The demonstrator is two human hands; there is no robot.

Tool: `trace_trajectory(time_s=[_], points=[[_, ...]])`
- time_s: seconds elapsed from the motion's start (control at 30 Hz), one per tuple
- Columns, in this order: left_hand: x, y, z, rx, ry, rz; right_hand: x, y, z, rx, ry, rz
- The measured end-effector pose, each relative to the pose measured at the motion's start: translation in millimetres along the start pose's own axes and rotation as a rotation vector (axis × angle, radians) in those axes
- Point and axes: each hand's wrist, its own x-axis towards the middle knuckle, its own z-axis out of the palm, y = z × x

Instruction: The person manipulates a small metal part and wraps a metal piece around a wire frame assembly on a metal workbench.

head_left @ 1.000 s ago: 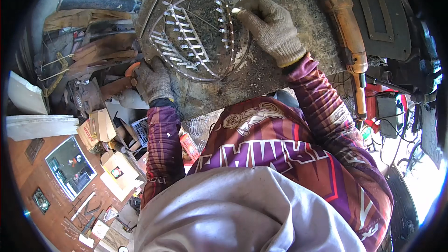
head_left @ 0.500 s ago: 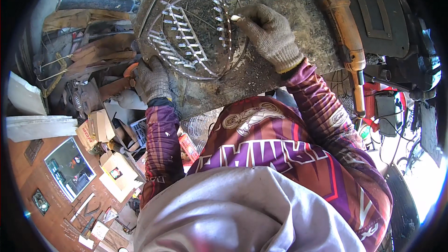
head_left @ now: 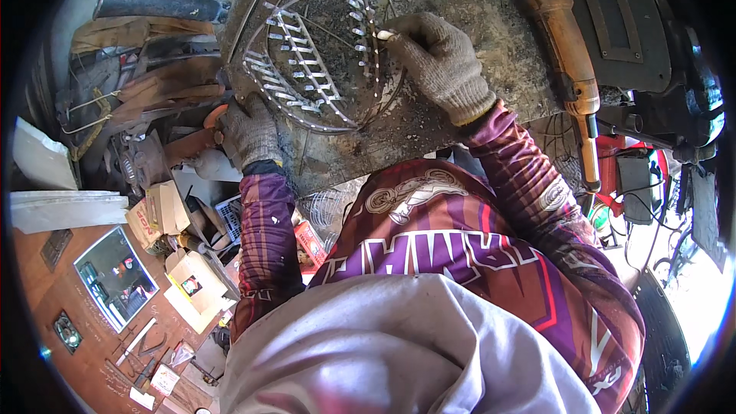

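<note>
A round wire frame [head_left: 318, 61] with rows of short white metal strips lies on a dark, scorched workbench [head_left: 475, 46]. My right hand [head_left: 437, 61], in a grey knit glove, rests on the frame's right side and pinches a small white piece at its fingertips. My left hand [head_left: 249, 134], also gloved, sits at the bench's left edge by the frame's lower left rim, fingers curled against an orange-tipped object; what it holds is hidden.
An orange angle grinder [head_left: 563, 46] lies on the bench to the right, next to a dark welding mask [head_left: 617, 23]. Cardboard boxes [head_left: 172, 211], papers and hand tools litter the floor at left. A dark pipe [head_left: 157, 4] lies at upper left.
My right hand has shifted slightly left and down along the frame's right side, still pinching the small white piece. My left hand has stayed at the bench edge.
</note>
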Motion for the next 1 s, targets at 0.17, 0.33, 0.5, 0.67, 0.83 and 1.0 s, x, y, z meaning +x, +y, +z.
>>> trace_trajectory(time_s=[0.17, 0.33, 0.5, 0.67, 0.83, 1.0], points=[[-4, 11, -5, -0.103, -0.01, -0.027, -6, 2, 0, 0.067, -0.009, 0.06], [-5, 12, -5, -0.15, -0.034, -0.031, -11, -1, 0, 0.093, -0.047, 0.086], [3, -8, 6, -0.06, 0.047, 0.015, -12, 6, 2, 0.091, -0.037, 0.041], [1, 4, 0, -0.1, -0.035, -0.041, -11, 12, 5, 0.146, -0.009, 0.028], [1, 5, -3, -0.104, -0.046, -0.05, -13, 2, 1, 0.061, -0.023, 0.043], [2, 3, -3, -0.109, -0.063, -0.031, -14, 0, -4, -0.008, -0.044, 0.024]])
